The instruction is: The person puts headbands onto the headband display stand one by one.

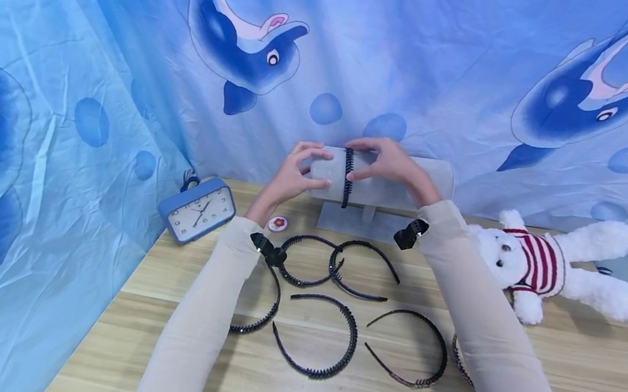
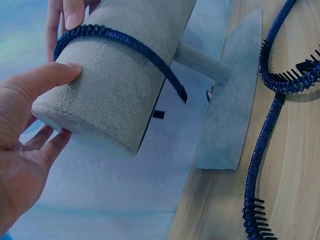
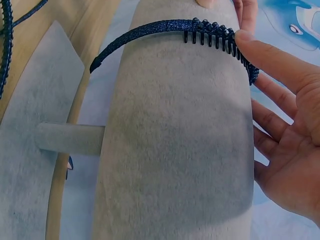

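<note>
A grey fabric-covered roll stand (image 1: pixel 397 197) holds a black toothed headband (image 1: pixel 347 184), which arches over its roll left of the middle. My right hand (image 1: pixel 388 164) pinches this headband, thumb on its toothed part in the right wrist view and fingers behind the roll. With thumb in front and fingers at the far side, my left hand (image 1: pixel 291 176) grips the roll's left end. One headband tip (image 2: pixel 182 96) hangs free of the roll's surface in the left wrist view. The fingertips behind the roll are partly hidden.
Several dark headbands (image 1: pixel 350 346) lie on the wooden table, two overlapping just before the stand. A blue alarm clock (image 1: pixel 197 210) and a round flower badge (image 1: pixel 278 224) are on the left. To the right lies a white plush toy (image 1: pixel 543 266). Dolphin-print curtains (image 1: pixel 355 62) hang behind.
</note>
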Demonstrator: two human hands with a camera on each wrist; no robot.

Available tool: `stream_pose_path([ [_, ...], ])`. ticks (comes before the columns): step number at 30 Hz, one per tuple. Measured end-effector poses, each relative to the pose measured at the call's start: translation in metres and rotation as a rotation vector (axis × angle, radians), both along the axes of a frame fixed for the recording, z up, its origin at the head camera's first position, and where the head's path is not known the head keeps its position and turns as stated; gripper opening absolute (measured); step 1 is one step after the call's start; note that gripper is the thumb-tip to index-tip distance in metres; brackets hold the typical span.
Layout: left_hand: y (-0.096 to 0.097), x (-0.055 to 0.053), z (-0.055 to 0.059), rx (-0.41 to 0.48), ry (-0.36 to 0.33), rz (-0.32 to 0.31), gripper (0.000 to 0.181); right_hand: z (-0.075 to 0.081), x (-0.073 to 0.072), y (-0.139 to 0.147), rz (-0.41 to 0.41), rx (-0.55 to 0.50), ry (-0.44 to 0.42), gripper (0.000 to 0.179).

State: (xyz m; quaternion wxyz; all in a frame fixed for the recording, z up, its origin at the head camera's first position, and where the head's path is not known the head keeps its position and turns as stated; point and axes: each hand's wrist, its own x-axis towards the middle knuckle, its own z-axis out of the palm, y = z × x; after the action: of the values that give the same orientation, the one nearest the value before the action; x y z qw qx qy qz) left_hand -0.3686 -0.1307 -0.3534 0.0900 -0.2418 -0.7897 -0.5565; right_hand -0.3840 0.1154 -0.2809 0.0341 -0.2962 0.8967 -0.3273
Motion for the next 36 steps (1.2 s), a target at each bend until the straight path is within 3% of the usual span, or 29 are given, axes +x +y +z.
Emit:
stream_pose_path([
  [9,0.008,0.007,0.004,0.011,-0.004,0.006,0.056,0.001,0.002,-0.003,-0.002,0.0,-0.008,0.073],
  [15,0.01,0.026,0.018,0.012,-0.012,-0.017,0.053,0.002,0.002,-0.005,-0.007,-0.002,-0.039,0.074],
  [18,0.008,0.03,0.02,0.017,-0.015,-0.03,0.051,0.001,0.001,-0.009,-0.001,0.001,-0.04,0.075],
  [21,0.005,0.027,0.017,0.022,-0.022,-0.038,0.051,0.0,0.0,-0.012,0.004,0.0,-0.039,0.075],
  [28,-0.002,0.006,0.002,0.013,0.016,-0.036,0.053,0.0,-0.002,-0.017,0.004,-0.02,-0.054,0.074],
  [32,-0.003,0.004,0.001,0.012,0.03,-0.035,0.052,0.003,-0.002,-0.021,0.012,-0.022,-0.05,0.074],
  [36,-0.002,0.006,0.001,0.019,-0.003,-0.031,0.053,0.001,0.0,-0.024,0.007,-0.022,-0.05,0.075],
])
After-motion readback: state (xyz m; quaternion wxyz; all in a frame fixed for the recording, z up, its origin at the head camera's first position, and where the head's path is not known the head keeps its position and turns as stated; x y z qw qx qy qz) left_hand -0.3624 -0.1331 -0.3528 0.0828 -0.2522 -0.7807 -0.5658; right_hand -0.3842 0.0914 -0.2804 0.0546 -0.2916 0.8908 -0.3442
